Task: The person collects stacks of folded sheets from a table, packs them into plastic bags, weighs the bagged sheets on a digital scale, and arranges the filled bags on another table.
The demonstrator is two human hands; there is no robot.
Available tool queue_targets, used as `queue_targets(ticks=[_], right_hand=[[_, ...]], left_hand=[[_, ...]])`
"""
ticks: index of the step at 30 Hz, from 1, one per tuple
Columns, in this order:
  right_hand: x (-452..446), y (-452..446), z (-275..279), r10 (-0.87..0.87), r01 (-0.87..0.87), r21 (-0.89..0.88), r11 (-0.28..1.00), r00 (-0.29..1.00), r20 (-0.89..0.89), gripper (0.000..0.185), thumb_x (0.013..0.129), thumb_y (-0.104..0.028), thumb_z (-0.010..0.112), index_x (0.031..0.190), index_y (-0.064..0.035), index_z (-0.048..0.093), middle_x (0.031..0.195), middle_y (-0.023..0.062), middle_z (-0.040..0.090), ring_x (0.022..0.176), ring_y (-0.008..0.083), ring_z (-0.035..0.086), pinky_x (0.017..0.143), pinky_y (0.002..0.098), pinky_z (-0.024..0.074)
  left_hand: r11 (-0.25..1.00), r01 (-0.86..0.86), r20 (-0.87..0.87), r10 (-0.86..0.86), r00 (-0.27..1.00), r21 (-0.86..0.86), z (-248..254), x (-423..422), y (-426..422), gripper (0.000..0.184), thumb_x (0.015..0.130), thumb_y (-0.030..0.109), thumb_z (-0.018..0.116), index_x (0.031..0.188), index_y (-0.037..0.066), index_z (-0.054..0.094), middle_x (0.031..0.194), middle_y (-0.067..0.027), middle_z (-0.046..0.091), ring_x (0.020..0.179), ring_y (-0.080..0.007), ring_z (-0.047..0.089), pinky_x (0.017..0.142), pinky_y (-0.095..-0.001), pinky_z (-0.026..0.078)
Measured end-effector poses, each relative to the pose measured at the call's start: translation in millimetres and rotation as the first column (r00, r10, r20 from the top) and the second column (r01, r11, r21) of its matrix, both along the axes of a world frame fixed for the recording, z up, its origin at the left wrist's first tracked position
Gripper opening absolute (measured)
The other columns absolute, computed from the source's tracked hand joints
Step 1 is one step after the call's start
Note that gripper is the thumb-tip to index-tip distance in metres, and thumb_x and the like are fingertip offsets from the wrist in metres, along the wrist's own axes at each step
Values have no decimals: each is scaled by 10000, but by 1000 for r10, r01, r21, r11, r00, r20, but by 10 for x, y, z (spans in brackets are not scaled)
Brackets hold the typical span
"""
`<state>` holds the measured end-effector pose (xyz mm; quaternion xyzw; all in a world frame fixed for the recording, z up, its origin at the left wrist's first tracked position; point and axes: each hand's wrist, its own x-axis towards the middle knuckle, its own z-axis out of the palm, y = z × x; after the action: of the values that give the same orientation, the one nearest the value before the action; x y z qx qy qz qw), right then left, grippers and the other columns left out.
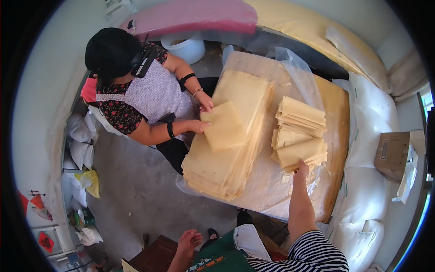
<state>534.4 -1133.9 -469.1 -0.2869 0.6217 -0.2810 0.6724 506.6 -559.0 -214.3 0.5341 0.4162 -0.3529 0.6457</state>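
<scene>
A table point(335, 181) with a bare wooden strip along its right side spreads under and beyond the fingers of the right hand point(302, 169). A clear plastic sheet point(299, 75) covers much of it, reaching from beside those fingers to a loose flap well beyond them. A co-worker point(149, 93) faces the table, well to the left of the fingers and farther off. The wide stack point(222, 167) of thin yellowish sheets lies to their left, apart from them. The folded stack point(299, 129), smaller and fanned, lies directly beyond the right fingers, which touch its near edge; they are drawn close together, but the tips are hidden, so I cannot tell whether they grip a sheet. One loose sheet point(224, 129), left of and beyond them, is held over the wide stack in the co-worker's two hands. The left hand point(188, 242) hangs nearer the body, well left of the right fingers, its own fingers half curled, loosely parted and holding nothing.
</scene>
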Motion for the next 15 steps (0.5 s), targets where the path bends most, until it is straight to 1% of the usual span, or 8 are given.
queue_targets(ticks=[3, 4, 6, 7, 11, 13, 14, 15], right_hand=[[-291, 71, 16, 75, -67, -141, 988, 996, 52, 447, 792, -156, 662, 1211, -48, 549, 1042, 64, 602, 961, 252, 583, 780, 408, 509], [-513, -75, -400, 154, -129, -226, 966, 984, 95, 510, 748, -81, 648, 1238, -31, 516, 1076, 97, 600, 978, 300, 597, 839, 430, 532], [-769, 41, -258, 231, -271, 68, 960, 908, 348, 433, 838, -179, 530, 1224, 18, 511, 1155, 167, 602, 1051, 335, 602, 934, 468, 500], [-904, 167, -98, 309, -347, 69, 935, 896, 319, 441, 865, -214, 490, 1232, 30, 499, 1174, 175, 601, 1073, 323, 596, 932, 468, 501], [-1331, 970, 511, 470, -544, 195, 816, 821, 324, 499, 798, -168, 576, 1259, -15, 459, 1143, 150, 568, 1070, 306, 565, 944, 451, 478], [-1423, 1514, 878, 643, -751, 184, 634, 644, 414, 549, 764, -157, 571, 1278, -15, 442, 1161, 153, 553, 1064, 308, 560, 952, 438, 469], [-1176, 2265, 2044, 619, -781, 265, 565, 614, 489, 581, 749, -150, 567, 1295, -5, 428, 1176, 168, 552, 1067, 317, 562, 948, 441, 474], [-1172, 2418, 1945, 662, -849, 267, 457, 525, 535, 583, 751, -111, 546, 1307, 4, 416, 1166, 176, 562, 1041, 313, 584, 917, 423, 496]], left_hand=[[999, 37, -1, -37, 999, 17, -28, 4, -30, 210, 939, 191, 542, 1099, 54, 547, 983, -113, 646, 899, -218, 643, 770, -364, 531], [998, 60, -5, -60, 998, 12, -131, -20, -32, 219, 934, 205, 554, 1103, 64, 551, 991, -104, 646, 896, -204, 642, 775, -353, 527], [996, 76, -25, -75, 997, 37, -200, -16, -97, 234, 927, 227, 574, 1103, 72, 566, 993, -84, 641, 904, -178, 631, 776, -331, 523], [995, 81, -42, -78, 996, 55, -193, 1, -152, 240, 924, 235, 583, 1099, 70, 576, 988, -73, 637, 914, -166, 621, 774, -322, 522], [989, 132, 162, -120, 979, -64, -367, -92, -158, 258, 926, 264, 576, 1121, 94, 567, 1012, -58, 632, 915, -139, 615, 775, -309, 514], [986, 105, 185, -80, 979, -127, -573, -230, -96, 280, 923, 279, 582, 1134, 96, 556, 1033, -45, 630, 920, -121, 607, 775, -296, 508], [981, 139, 215, -108, 971, -137, -599, -295, -64, 325, 921, 297, 585, 1169, 94, 537, 1072, -50, 617, 958, -129, 592, 802, -308, 497], [974, 175, 244, -137, 960, -144, -602, -347, 7, 370, 920, 315, 588, 1205, 91, 519, 1111, -55, 605, 997, -137, 578, 828, -319, 487]])
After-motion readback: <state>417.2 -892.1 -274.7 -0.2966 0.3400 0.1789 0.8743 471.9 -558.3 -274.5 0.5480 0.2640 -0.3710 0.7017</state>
